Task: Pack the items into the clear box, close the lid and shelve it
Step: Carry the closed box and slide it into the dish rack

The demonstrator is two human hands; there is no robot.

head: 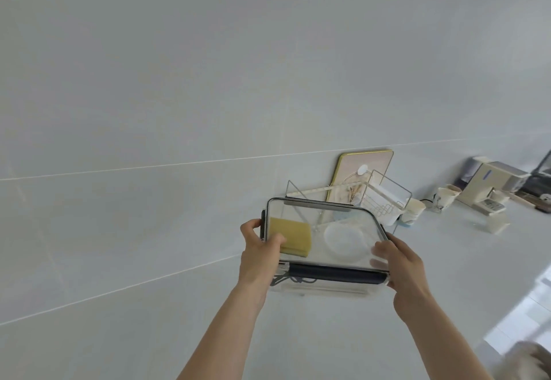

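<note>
Wire dish rack (384,200) against gold-rimmed board (366,168); mugs (445,197) beside white appliance (492,182) on counter (447,260).

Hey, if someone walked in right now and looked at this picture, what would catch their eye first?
Most likely the clear box, held at centre between the left hand and right hand, lid on. Through the lid, a yellow sponge shows on the left and a pale round dish beside it. Behind the box, a gold-edged tray leans against the wall above a wire rack.

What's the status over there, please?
Both hands, left hand and right hand, grip the clear box. Lid on; yellow sponge inside. Wire rack stands behind.
</note>
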